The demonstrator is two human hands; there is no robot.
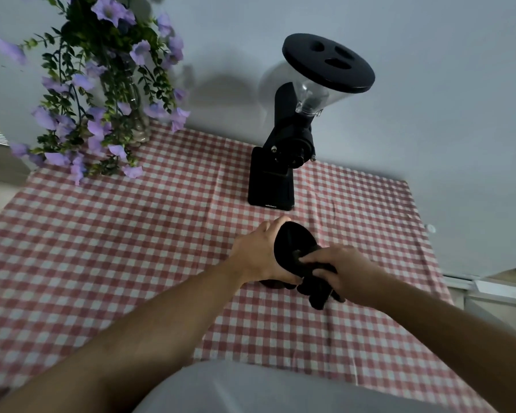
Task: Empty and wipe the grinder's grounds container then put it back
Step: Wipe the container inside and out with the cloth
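Note:
A black coffee grinder [276,171] with a clear bean hopper and a black lid stands at the back of the table, its base platform bare. In front of it my left hand [258,256] grips the black grounds container [292,242], tilted with its mouth facing my right side. My right hand [343,271] is closed on a black cloth [318,286], pressing part of it into the container's mouth while the rest hangs below my fingers. The inside of the container is hidden by the cloth and its dark colour.
A red-and-white checked tablecloth [116,263] covers the table. A glass vase of purple flowers [108,93] stands at the back left. A pale wall rises behind the table. The table's right edge [426,234] drops off beside a white ledge.

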